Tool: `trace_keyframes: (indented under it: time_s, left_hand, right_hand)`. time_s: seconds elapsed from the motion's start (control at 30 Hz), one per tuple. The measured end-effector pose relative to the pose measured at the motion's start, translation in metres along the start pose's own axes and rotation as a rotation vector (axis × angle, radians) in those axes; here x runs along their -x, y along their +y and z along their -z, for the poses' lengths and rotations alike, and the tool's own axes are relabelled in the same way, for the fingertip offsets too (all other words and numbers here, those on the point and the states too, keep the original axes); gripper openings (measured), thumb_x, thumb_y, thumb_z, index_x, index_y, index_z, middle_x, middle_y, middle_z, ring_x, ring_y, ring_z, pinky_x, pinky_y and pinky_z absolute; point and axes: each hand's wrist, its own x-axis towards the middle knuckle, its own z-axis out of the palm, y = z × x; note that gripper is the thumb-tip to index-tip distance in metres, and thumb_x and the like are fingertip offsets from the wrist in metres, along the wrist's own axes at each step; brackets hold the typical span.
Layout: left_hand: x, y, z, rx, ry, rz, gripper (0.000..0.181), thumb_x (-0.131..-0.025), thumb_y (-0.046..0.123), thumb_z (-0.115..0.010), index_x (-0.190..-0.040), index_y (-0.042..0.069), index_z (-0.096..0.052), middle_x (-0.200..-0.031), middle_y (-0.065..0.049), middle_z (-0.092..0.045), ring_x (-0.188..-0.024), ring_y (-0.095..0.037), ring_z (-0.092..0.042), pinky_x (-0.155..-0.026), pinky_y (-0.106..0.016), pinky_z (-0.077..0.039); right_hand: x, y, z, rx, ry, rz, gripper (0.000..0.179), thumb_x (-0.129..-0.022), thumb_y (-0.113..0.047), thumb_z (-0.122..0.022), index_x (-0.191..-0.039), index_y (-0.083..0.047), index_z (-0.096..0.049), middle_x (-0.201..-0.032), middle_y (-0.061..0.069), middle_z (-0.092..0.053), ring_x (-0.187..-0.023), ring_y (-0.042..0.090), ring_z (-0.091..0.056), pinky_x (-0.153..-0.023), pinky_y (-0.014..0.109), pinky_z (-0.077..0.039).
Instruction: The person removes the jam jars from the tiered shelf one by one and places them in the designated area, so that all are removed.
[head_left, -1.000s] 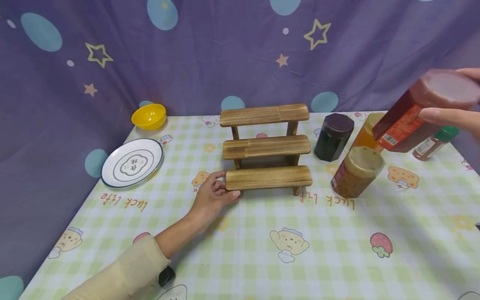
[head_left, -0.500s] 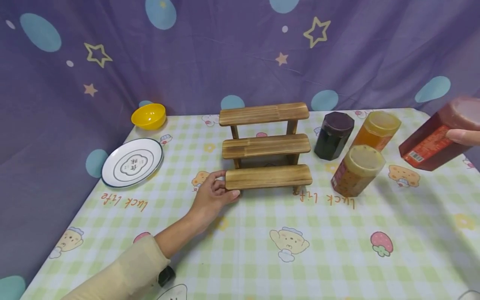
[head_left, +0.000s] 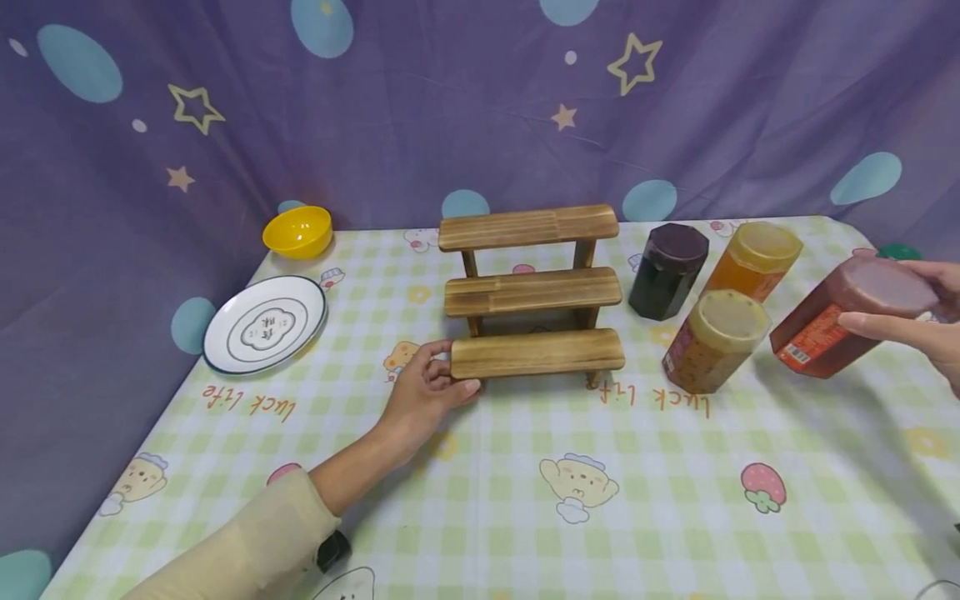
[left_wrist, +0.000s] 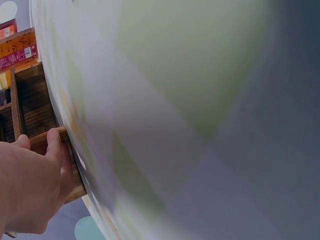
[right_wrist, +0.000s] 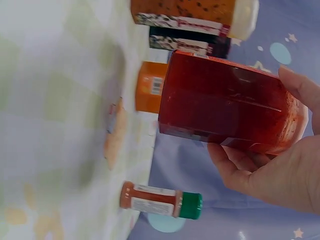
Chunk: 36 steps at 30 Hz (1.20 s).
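My left hand (head_left: 423, 396) grips the left end of the lowest step of a three-tier wooden display stand (head_left: 536, 354), its thumb in front. In the left wrist view, fingers and thumb pinch the edge of the stand (left_wrist: 35, 107). At the right, my right hand (head_left: 933, 321) holds a jar of red contents (head_left: 821, 321) near its lid, fingers and thumb round it. This jar is tilted, and in the right wrist view the red jar (right_wrist: 220, 102) hangs apart from the tablecloth. Left of it stands a jar with speckled brownish contents (head_left: 705, 354).
A dark jar (head_left: 663, 283) and an orange-yellow jar (head_left: 742, 271) stand right of the stand. A green-capped spice bottle (right_wrist: 152, 200) stands farther right. At the left are a white plate (head_left: 262, 327) and a yellow bowl (head_left: 300, 235), before a purple curtain (head_left: 480, 108).
The red jar has come down with my right hand, first shifting right, then back left toward the speckled jar. My left hand and the stand have stayed in place.
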Motion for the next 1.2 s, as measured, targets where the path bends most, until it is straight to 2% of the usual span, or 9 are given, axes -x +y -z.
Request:
trace_keyframes:
  time_s: [0.07,0.17,0.3,0.57,0.7,0.8,1.2]
  left_hand:
    - [0.0,0.0,0.0,-0.001,-0.004,-0.001,0.067,-0.088,-0.002,-0.068,-0.143,0.01,-0.033,-0.115,-0.016,-0.057,-0.1,-0.022,-0.062,-0.091,-0.033,-0.057]
    - [-0.001,-0.001,0.001,-0.008,-0.007,-0.006,0.067,-0.088,0.0,-0.068,-0.144,0.01,-0.033,-0.115,-0.016,-0.057,-0.098,-0.022,-0.062,-0.091,-0.033,-0.057]
    - [-0.001,-0.002,0.001,-0.013,-0.009,-0.005,0.067,-0.088,0.001,-0.069,-0.144,0.01,-0.033,-0.114,-0.016,-0.057,-0.097,-0.021,-0.062,-0.091,-0.033,-0.056]
    - [0.001,0.0,0.001,-0.01,-0.005,0.0,0.067,-0.088,0.0,-0.068,-0.143,0.011,-0.033,-0.114,-0.016,-0.057,-0.097,-0.021,-0.062,-0.091,-0.033,-0.057]
    - [0.001,0.0,0.001,-0.008,-0.006,-0.005,0.067,-0.088,0.0,-0.069,-0.144,0.01,-0.033,-0.114,-0.016,-0.057,-0.096,-0.021,-0.062,-0.09,-0.033,-0.057]
    - [0.001,0.0,0.0,-0.007,-0.001,-0.005,0.067,-0.088,0.0,-0.068,-0.144,0.01,-0.033,-0.114,-0.016,-0.057,-0.096,-0.021,-0.062,-0.09,-0.032,-0.057]
    - [0.001,-0.002,0.001,0.003,0.001,-0.009,0.067,-0.087,-0.001,-0.069,-0.144,0.009,-0.033,-0.114,-0.016,-0.057,-0.097,-0.021,-0.062,-0.089,-0.032,-0.058]
  right_hand:
    - [0.006,0.0,-0.006,-0.021,0.006,0.007,0.06,-0.079,0.006,-0.073,-0.116,-0.035,-0.05,-0.106,-0.029,-0.054,-0.103,-0.007,-0.046,-0.091,-0.002,-0.029]
    - [0.012,0.001,-0.01,0.013,0.001,0.001,0.063,-0.077,0.005,-0.076,-0.116,-0.037,-0.05,-0.103,-0.028,-0.052,-0.097,-0.009,-0.045,-0.09,-0.002,-0.029]
    - [0.016,0.004,-0.012,0.024,-0.017,0.013,0.067,-0.077,0.006,-0.076,-0.132,-0.023,-0.052,-0.104,-0.028,-0.052,-0.098,-0.009,-0.046,-0.093,-0.002,-0.03]
    - [0.02,0.006,-0.014,0.037,-0.046,0.008,0.071,-0.079,0.004,-0.075,-0.14,-0.017,-0.046,-0.108,-0.03,-0.05,-0.113,-0.005,-0.044,-0.099,-0.003,-0.023]
    - [0.02,0.011,-0.015,0.022,-0.067,0.006,0.066,-0.078,0.006,-0.076,-0.131,-0.025,-0.051,-0.111,-0.027,-0.05,-0.114,-0.003,-0.044,-0.088,-0.003,-0.034]
    - [0.02,0.014,-0.015,0.01,-0.084,-0.006,0.064,-0.078,0.006,-0.076,-0.126,-0.028,-0.052,-0.113,-0.024,-0.05,-0.117,0.0,-0.043,-0.077,-0.003,-0.036]
    - [0.022,0.022,-0.015,0.031,-0.092,-0.031,0.066,-0.077,0.003,-0.078,-0.129,-0.026,-0.048,-0.109,-0.023,-0.05,-0.109,-0.001,-0.043,-0.076,-0.005,-0.037]
